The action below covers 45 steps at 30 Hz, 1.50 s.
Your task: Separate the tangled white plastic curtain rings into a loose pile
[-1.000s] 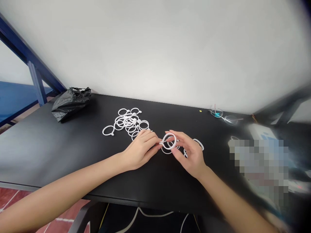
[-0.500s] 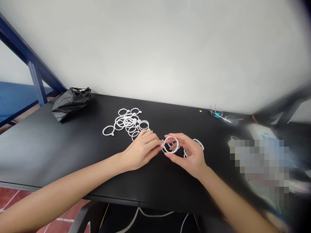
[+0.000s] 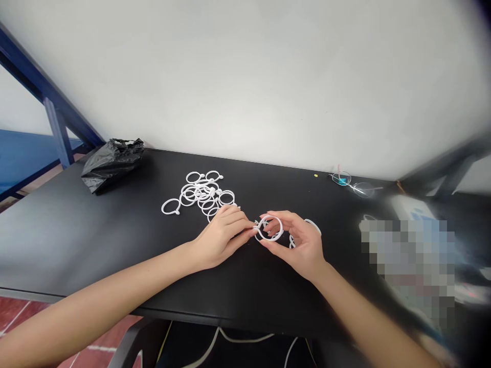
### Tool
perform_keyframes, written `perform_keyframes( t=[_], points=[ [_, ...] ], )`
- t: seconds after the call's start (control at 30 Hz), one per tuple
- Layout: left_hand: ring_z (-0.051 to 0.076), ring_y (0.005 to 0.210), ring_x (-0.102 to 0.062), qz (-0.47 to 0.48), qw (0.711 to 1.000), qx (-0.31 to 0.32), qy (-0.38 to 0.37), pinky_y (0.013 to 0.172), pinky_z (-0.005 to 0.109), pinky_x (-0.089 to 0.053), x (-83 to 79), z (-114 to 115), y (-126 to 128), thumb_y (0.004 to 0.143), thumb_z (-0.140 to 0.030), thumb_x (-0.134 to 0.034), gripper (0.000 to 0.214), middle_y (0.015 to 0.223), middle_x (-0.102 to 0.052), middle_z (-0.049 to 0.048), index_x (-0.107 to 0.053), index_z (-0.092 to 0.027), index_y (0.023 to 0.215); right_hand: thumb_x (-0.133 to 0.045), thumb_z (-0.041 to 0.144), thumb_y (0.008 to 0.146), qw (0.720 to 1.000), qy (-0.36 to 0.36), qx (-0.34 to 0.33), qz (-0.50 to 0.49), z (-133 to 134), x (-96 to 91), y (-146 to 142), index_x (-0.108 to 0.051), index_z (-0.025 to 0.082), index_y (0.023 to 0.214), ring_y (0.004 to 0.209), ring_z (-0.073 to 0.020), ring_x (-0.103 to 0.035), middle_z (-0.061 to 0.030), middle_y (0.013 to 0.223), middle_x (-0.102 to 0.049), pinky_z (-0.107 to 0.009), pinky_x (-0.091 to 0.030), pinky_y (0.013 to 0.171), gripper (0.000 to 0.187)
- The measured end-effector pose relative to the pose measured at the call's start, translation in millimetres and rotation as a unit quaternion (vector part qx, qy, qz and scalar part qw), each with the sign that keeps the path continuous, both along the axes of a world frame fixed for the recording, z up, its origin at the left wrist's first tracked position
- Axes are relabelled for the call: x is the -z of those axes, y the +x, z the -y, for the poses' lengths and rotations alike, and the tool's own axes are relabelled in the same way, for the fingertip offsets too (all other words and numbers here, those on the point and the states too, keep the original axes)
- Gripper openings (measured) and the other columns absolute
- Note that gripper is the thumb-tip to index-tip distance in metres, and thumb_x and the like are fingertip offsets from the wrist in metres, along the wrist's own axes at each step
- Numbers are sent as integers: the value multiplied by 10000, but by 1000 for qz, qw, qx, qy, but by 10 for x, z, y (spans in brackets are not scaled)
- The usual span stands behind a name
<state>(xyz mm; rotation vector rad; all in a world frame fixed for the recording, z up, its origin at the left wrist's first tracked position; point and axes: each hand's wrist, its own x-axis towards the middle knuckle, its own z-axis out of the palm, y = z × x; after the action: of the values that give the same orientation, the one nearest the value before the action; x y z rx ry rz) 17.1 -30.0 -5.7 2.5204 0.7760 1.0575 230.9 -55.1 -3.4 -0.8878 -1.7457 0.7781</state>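
Observation:
Both hands meet over the middle of a black table [image 3: 76, 240]. My right hand [image 3: 301, 245] curls round a white plastic ring [image 3: 269, 228], thumb below and fingers above. My left hand [image 3: 222, 236] pinches the same ring at its left side with closed fingertips. A pile of several loose white rings [image 3: 201, 193] lies just beyond my left hand. A few more white rings [image 3: 312, 225] lie behind my right hand, partly hidden by it.
A crumpled black plastic bag [image 3: 111, 161] sits at the table's far left. A pair of glasses [image 3: 351, 184] lies at the back right near the white wall. A blurred patch covers things at the right. Blue metal framing stands at the left.
My right hand has curled more tightly round the ring and lowered it slightly toward the table. My left hand has kept its place at the ring's left side.

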Motion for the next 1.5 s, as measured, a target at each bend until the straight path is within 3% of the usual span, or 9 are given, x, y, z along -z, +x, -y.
perform_keyframes(
  t=[0.53,0.73,0.93,1.1,1.27,1.5],
  points=[
    [167,749,-525,-12,1000,-6,1,791,345,-432,14,-3,5,1031,-233,-417,255,770,-659,48,-644,-157,943,-773,235,787,1000,3,9,12,-1,-15,-26,-632,232,1170,770,-178,-717,-79,1064,-739,-386,-651,766,408],
    [167,767,-533,2,1000,15,7,814,349,-423,53,-39,-3,1019,-216,-453,191,817,-676,42,-638,-169,1032,-776,214,786,1000,3,1,9,-4,1,-23,-624,243,1198,800,-175,-712,-71,1082,-726,-370,-653,770,440],
    [169,812,-573,-4,1000,-19,13,823,344,-438,44,-24,-9,1004,-254,-489,155,881,-681,52,-622,-176,1020,-742,238,820,999,0,8,39,7,14,-20,-607,258,1255,891,-202,-709,-79,1152,-705,-366,-660,759,456],
    [167,744,-531,-52,987,-81,130,817,353,-423,-47,-134,-101,961,-193,-512,122,766,-652,21,-601,-188,878,-762,255,801,997,-3,73,28,-11,10,-8,-557,281,1322,947,-226,-698,-90,1226,-672,-354,-653,689,560],
    [190,731,-502,-128,952,-182,210,861,392,-427,-65,-307,-217,915,-191,-529,146,727,-611,24,-583,-192,779,-704,222,842,992,-25,128,3,-39,-35,-6,-628,261,1187,861,-193,-700,-77,1141,-698,-321,-639,651,356],
    [243,759,-503,-206,938,-215,177,893,480,-426,20,-310,-206,892,-195,-511,214,688,-573,51,-544,-203,681,-675,226,853,990,-24,132,47,-36,-68,-20,-680,248,1068,761,-176,-707,-60,1037,-710,-303,-625,616,217]
  ],
)
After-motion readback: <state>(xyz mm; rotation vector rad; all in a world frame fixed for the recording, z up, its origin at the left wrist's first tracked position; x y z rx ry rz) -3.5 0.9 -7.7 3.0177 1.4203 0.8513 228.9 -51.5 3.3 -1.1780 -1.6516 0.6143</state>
